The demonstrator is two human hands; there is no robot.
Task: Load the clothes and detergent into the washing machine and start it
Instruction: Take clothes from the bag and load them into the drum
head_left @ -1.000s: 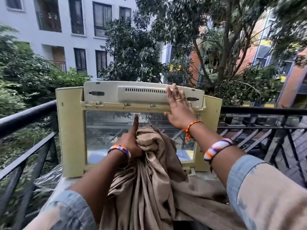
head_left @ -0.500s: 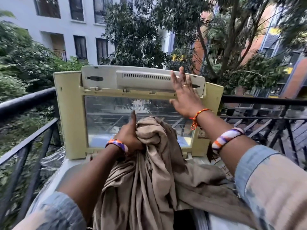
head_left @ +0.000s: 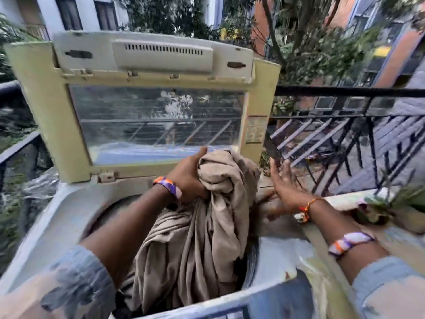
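**A:** What's in front of the person right now?

**B:** A top-loading washing machine (head_left: 57,217) on a balcony, its lid (head_left: 147,100) standing upright just beyond both hands. The left hand (head_left: 186,178) has its fingers curled tight round the top of a bunched beige cloth (head_left: 202,238). The bundle hangs from that fist down into the round drum opening, between the two forearms.

**B:** The right hand (head_left: 285,180) is empty, fingers straight and spread, hovering just to the right of the cloth and apart from the lid.

**A:** So nothing is holding the lid?

**B:** Nothing I can see. It looks to be resting on its hinges, tilted slightly back toward the railing (head_left: 345,92) behind it. If it isn't past its balance point, I'd judge it could drop forward onto the left wrist while that arm is over the drum.

**A:** Any trouble with the cloth itself?

**B:** Possibly. A fold of it spreads sideways under the right hand, over the machine's rim. Left draped there, it might get pinched when the lid shuts. The bundle is also bulky; dropped as one lump, it may sit lopsided in the drum.

**A:** And detergent?

**B:** I can't see any. To the right of the right wrist sits a potted plant (head_left: 391,210), near enough that a sweeping elbow could knock it.
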